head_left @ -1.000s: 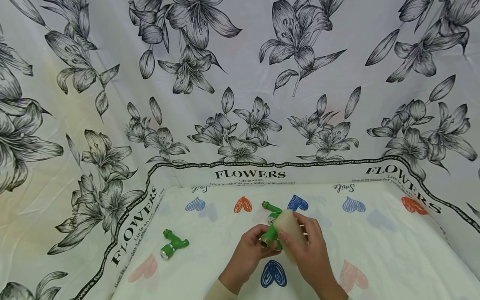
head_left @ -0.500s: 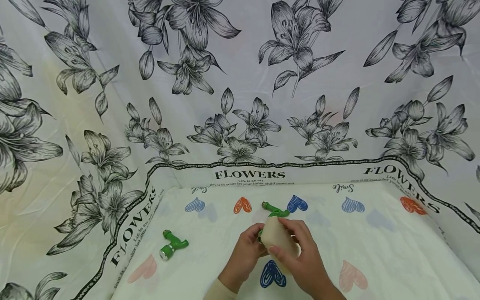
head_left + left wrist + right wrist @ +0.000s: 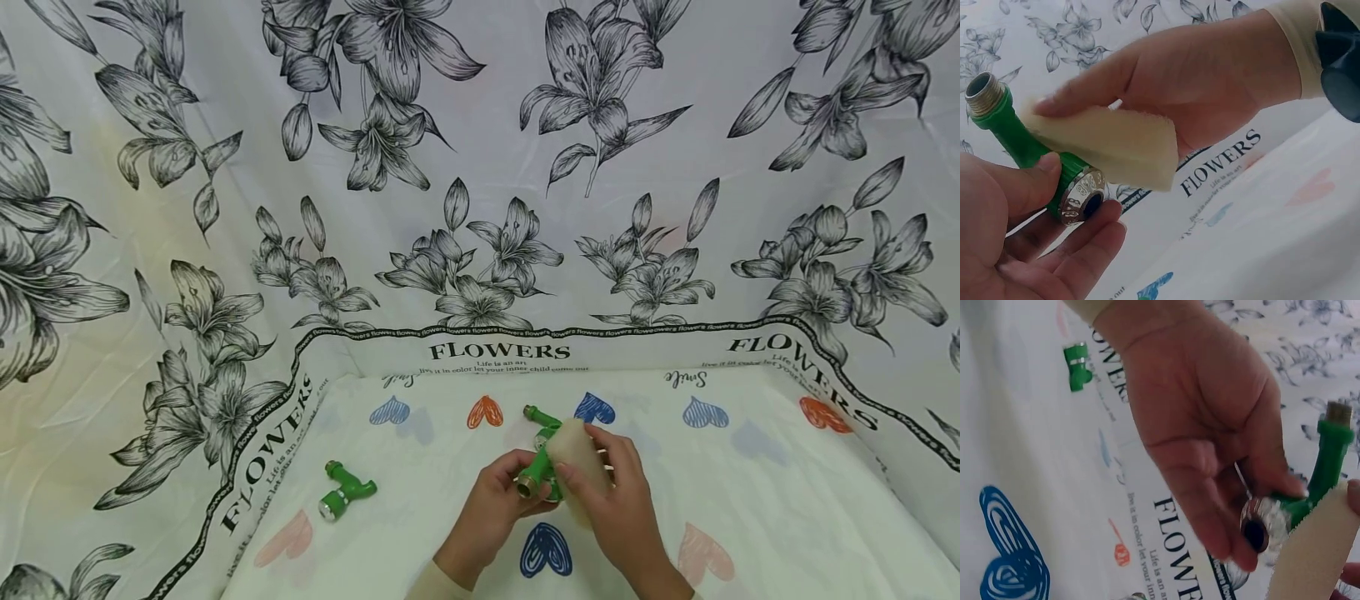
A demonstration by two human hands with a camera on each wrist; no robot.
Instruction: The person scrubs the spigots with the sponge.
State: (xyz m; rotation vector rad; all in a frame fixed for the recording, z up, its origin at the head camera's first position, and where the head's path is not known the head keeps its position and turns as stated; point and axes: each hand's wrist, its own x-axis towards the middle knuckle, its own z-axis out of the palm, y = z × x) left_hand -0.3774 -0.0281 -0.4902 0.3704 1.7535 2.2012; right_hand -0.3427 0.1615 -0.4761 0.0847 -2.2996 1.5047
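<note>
My left hand (image 3: 483,512) holds a green tap (image 3: 534,475) with a brass threaded end. In the left wrist view, its thumb presses the tap body (image 3: 1019,140) near the silver lettered collar (image 3: 1079,197). My right hand (image 3: 626,512) grips a cream sponge block (image 3: 576,458), thumb on one side and fingers on the other. The sponge lies against the tap's far side in the left wrist view, covering part of it. In the right wrist view, the sponge (image 3: 1313,556) hides part of the green body (image 3: 1329,459), and only fingertips of my right hand show.
A second green tap (image 3: 542,414) lies on the cloth just behind my hands, partly hidden by the sponge. Another green tap (image 3: 345,490) lies to the left. A white cloth (image 3: 420,542) with printed hearts covers the surface, and a flower-patterned curtain (image 3: 480,167) stands behind.
Half a second ago the sponge was further left and nearer me, covering most of the held tap. It has since moved back right, uncovering the tap's threaded end.
</note>
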